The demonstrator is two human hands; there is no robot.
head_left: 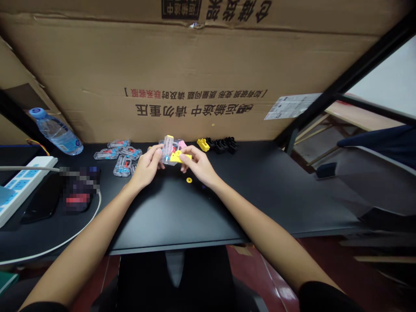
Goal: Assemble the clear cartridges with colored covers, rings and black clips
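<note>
My left hand (148, 165) is closed on a clear plastic casing (167, 148), which stands upright between thumb and fingers with a bit of yellow at its top. My right hand (199, 164) pinches a bright yellow plastic part (180, 157) against the casing's right side; whether the two are joined I cannot tell. Behind them, partly hidden, lie a pink piece (182, 144) and more clear plastic. A flat yellow ring (189, 180) rests on the black table (182, 221) just below my right hand. Beyond that hand sit yellow parts (203, 144) and several black parts (222, 144).
Several clear casings with blue and red insides (122, 166) lie left of my hands. Farther left are a water bottle (58, 132), a white power strip (24, 184), a black phone-like object (43, 201) and a pale cable (97, 206). A large cardboard sheet (195, 65) walls off the back.
</note>
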